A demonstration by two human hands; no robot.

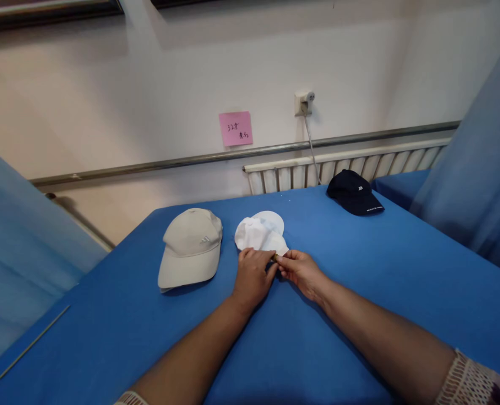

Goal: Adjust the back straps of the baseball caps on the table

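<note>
A white cap [256, 233] lies on the blue-covered table, its brim pointing away from me. My left hand [254, 274] is closed on the cap's near edge, with the thumb and fingers pinched together. Beside it, my right hand [299, 271] pinches the same edge, and the fingertips of both hands almost meet. Between them shows a small brass-coloured piece [275, 257], like a strap buckle, too small to make out fully. Left of the hands sits a beige cap [193, 247], brim toward me. A black cap [353, 191] rests at the far right.
The blue table cover [317, 349] spreads under everything. A thin stick [34, 342] lies at the left edge. Behind stand a wall rail [169, 164], a radiator [284, 177] and a socket with a cord [304, 105]. Blue curtains [17, 247] hang on both sides.
</note>
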